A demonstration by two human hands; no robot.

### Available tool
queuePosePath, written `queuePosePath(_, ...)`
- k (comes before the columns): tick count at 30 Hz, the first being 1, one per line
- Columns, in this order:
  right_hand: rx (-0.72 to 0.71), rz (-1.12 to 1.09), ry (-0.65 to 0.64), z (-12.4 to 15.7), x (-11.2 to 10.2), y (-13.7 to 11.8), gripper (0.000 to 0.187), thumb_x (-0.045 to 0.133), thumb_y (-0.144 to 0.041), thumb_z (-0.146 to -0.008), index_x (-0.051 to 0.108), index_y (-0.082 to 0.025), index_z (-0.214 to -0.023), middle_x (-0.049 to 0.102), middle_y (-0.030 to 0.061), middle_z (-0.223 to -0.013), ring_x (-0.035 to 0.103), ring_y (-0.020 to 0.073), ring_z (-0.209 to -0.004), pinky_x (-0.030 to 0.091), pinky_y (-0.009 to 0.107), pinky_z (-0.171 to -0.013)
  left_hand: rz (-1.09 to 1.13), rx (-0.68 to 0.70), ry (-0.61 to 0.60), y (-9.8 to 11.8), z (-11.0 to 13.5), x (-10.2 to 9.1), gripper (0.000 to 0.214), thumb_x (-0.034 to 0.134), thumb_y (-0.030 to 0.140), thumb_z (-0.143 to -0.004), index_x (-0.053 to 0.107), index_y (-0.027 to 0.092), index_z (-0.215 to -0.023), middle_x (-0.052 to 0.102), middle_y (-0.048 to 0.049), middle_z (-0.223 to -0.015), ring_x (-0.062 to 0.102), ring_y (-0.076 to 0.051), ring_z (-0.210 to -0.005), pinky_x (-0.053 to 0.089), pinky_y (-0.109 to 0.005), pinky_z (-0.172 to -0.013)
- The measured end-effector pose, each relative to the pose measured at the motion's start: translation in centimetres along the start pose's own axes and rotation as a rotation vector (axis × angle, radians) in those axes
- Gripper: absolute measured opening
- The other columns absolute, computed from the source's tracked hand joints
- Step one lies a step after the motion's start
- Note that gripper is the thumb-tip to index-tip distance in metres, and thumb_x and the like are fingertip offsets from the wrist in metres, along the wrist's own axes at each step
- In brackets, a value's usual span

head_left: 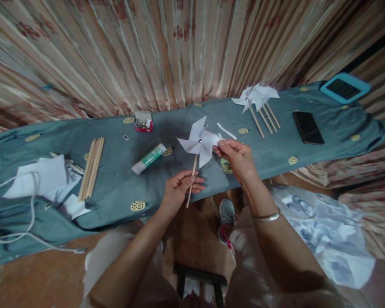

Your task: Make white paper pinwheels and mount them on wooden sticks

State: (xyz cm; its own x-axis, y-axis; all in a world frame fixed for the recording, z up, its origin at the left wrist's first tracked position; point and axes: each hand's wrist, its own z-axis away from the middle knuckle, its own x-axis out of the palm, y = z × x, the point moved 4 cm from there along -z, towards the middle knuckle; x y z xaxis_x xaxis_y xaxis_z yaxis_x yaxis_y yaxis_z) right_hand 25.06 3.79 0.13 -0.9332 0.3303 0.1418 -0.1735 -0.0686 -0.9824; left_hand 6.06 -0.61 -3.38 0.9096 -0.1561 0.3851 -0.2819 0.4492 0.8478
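A white paper pinwheel [195,146] with a round metal pin at its centre is held up over the front of the table. My left hand [179,190] grips its wooden stick [194,171] between thumb and fingers, below the blades. With thumb and forefinger, my right hand [235,156] pinches the tip of the right-hand blade. A green and white glue stick [148,158] lies to the left of the pinwheel. Behind it stands an opened small red box [143,124] of metal pins. Narrow paper strips [226,131] lie just beyond my right hand.
Several finished pinwheels [258,97] lie at the back right, near a black phone [308,127] and a blue-framed device [345,88]. Bare wooden sticks [91,169], white paper sheets [48,173] and a white cable [32,209] are on the left. A plastic bag of paper scraps [327,235] sits at lower right.
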Motion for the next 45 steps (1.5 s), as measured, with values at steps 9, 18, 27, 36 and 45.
queuePosePath(9, 0.035, -0.002, -0.012, 0.6, 0.4, -0.2, 0.032, 0.088, -0.046, -0.051, 0.073, -0.022, -0.065, 0.072, -0.0002, -0.066, 0.059, 0.0105, -0.06, 0.049, 0.025, -0.063, 0.004, 0.013, 0.036, 0.2, -0.1, 0.0, 0.046, 0.083, 0.045, -0.067, 0.068, 0.013, -0.095, 0.078, -0.0094, -0.083, 0.073, -0.019, -0.065, 0.059, -0.028, -0.064)
queuePosePath(18, 0.043, 0.071, -0.067, 0.9, 0.9, 0.3, 0.032, 0.085, -0.05, -0.058, 0.072, -0.023, -0.066, 0.071, 0.0001, -0.067, 0.058, 0.0112, -0.061, 0.047, 0.026, -0.064, 0.013, 0.038, 0.054, 0.4, -0.3, -0.1, 0.046, 0.084, 0.046, -0.066, 0.067, 0.014, -0.094, 0.078, -0.0085, -0.083, 0.074, -0.019, -0.065, 0.058, -0.027, -0.062)
queuePosePath(27, 0.076, 0.09, -0.132, 1.5, 1.5, 0.4, 0.032, 0.084, -0.052, -0.058, 0.072, -0.023, -0.064, 0.073, 0.0013, -0.071, 0.057, 0.0125, -0.062, 0.045, 0.027, -0.062, 0.028, 0.043, 0.07, 0.6, -0.3, 0.0, 0.048, 0.085, 0.047, -0.063, 0.068, 0.014, -0.093, 0.078, -0.0085, -0.082, 0.074, -0.019, -0.065, 0.058, -0.026, -0.061)
queuePosePath(36, 0.094, 0.081, -0.202, 2.2, 2.4, 0.6, 0.032, 0.083, -0.051, -0.061, 0.071, -0.021, -0.063, 0.071, 0.0012, -0.068, 0.057, 0.0127, -0.064, 0.046, 0.027, -0.066, 0.01, 0.056, 0.073, 0.5, -0.4, -0.1, 0.047, 0.084, 0.048, -0.065, 0.067, 0.014, -0.094, 0.078, -0.0083, -0.083, 0.074, -0.019, -0.066, 0.058, -0.027, -0.063)
queuePosePath(45, 0.111, 0.06, -0.242, 2.6, 3.1, 0.6, 0.037, 0.087, -0.054, -0.054, 0.069, -0.021, -0.059, 0.068, -0.0007, -0.065, 0.056, 0.0119, -0.062, 0.046, 0.027, -0.064, 0.007, 0.044, 0.077, 0.6, -0.4, 0.0, 0.047, 0.084, 0.048, -0.065, 0.068, 0.014, -0.094, 0.078, -0.0073, -0.082, 0.073, -0.018, -0.064, 0.057, -0.028, -0.063)
